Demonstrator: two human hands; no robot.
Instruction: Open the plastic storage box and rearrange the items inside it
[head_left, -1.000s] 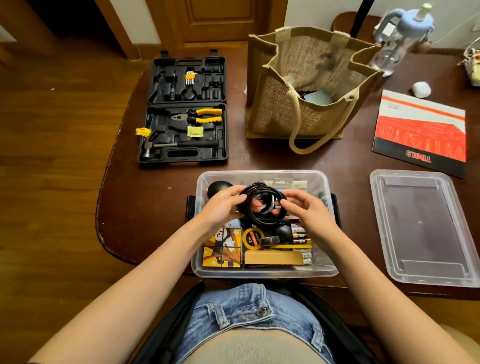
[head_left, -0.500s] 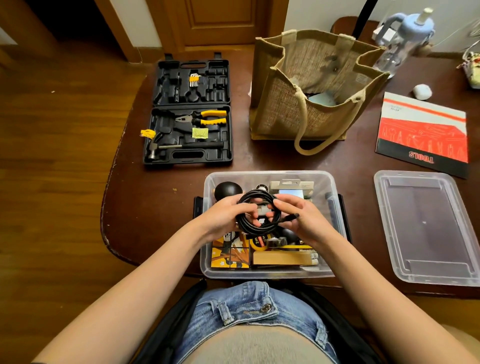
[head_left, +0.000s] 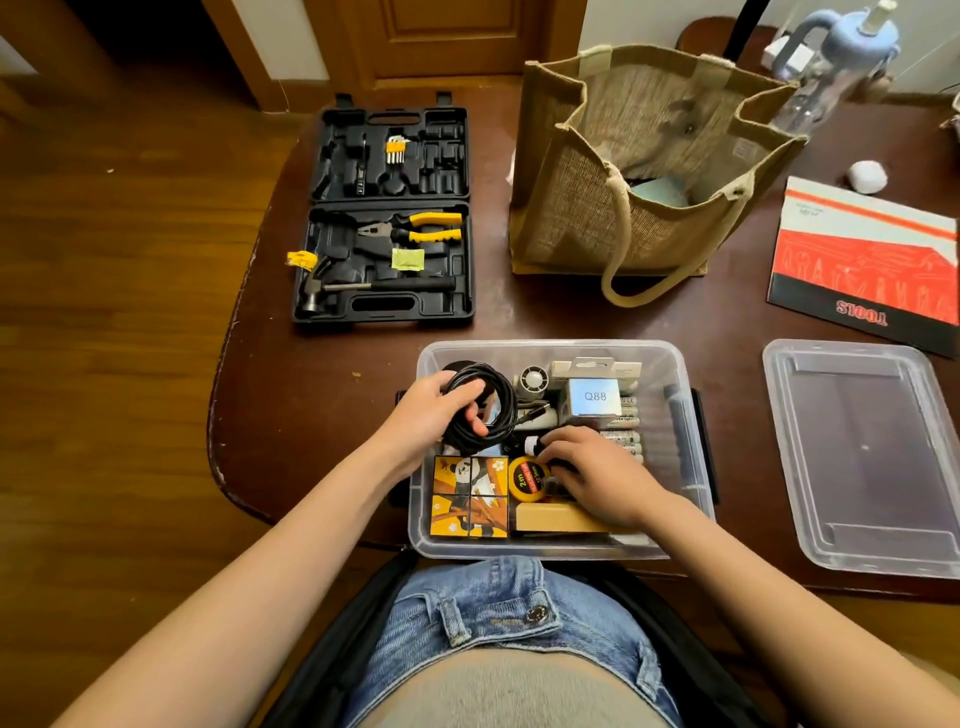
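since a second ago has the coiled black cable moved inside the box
Yes. The coiled black cable has shifted from the middle of the storage box toward its left wall, now gripped by the left hand alone.

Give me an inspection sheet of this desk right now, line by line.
Surface: dark wooden table.
Job's things: clear storage box open, packed; lid lies to its right.
Clutter: open tool case, jute bag, booklet, water bottle.
Grippers: left hand grips the cable coil; right hand reaches among items, grasp unclear.
Cables: black cable coil over the box's left side.
Surroundings: wooden floor, door.
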